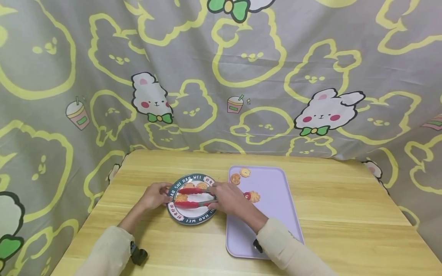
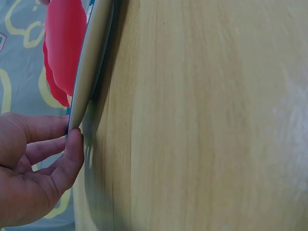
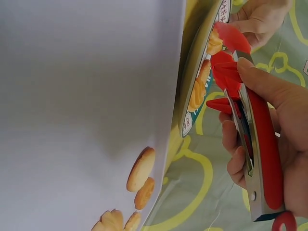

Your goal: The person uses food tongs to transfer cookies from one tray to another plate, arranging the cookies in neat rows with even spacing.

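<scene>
My left hand [image 1: 154, 196] pinches the left rim of a round plate [image 1: 192, 220] with a dark green lettered border; the left wrist view shows thumb and fingers on its edge. The right hand [image 1: 229, 198] grips red-and-metal tongs [image 3: 266, 154] by the handles, above the plate. Their red tips lie apart over it, with a golden cookie [image 1: 181, 197] between them; whether they touch it, I cannot tell. More cookies [image 3: 196, 95] lie on the plate's far side, partly hidden by the tongs in the head view.
To the right of the plate is a light purple tray [image 1: 272, 214] with a raised rim. On its left part lie several cookies, among them a pretzel-shaped one [image 1: 235, 179] and a flower-shaped one [image 1: 254, 196]. A patterned curtain [image 1: 221, 76] hangs behind the wooden table [image 1: 345, 214].
</scene>
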`<state>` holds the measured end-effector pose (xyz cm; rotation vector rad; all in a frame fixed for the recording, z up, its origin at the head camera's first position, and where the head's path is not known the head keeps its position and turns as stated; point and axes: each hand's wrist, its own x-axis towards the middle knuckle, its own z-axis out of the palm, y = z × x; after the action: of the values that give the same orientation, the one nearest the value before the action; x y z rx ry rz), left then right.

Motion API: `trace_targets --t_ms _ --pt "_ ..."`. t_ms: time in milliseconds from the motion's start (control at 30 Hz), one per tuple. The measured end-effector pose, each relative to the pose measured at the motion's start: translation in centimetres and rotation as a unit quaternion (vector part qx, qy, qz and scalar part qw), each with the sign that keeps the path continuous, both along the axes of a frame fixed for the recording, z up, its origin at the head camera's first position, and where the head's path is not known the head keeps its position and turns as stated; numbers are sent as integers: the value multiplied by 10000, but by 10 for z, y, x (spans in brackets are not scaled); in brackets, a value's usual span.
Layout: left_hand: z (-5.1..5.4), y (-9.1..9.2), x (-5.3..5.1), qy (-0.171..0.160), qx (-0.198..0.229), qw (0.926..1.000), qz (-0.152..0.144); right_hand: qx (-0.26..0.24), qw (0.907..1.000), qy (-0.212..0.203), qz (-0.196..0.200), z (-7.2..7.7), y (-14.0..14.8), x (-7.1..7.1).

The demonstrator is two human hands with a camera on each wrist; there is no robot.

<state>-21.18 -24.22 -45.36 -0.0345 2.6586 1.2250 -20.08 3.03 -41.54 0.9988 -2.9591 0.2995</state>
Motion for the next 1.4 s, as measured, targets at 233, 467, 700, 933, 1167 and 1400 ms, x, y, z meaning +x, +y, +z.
trace_targets --t_ms 233,467,700,933,1167,1400 --pt "-1 0 1 10 -21 10000 31 -35 9999 -8 -103 5 7 5" --pt "-1 -1 1 82 -16 10000 -21 -369 9989 58 -273 20 36 11" --pt "-1 0 0 30 -63 10000 9 -461 9971 193 -574 29 83 18" --pt "0 1 0 42 -135 9999 -2 -369 9941 170 -1001 23 133 26" --pt "0 -1 1 34 -139 9999 51 -342 9909 -220 -1279 15 153 26" --pt "-1 -1 1 138 2 9999 -29 -142 9924 -388 -1158 16 155 18"
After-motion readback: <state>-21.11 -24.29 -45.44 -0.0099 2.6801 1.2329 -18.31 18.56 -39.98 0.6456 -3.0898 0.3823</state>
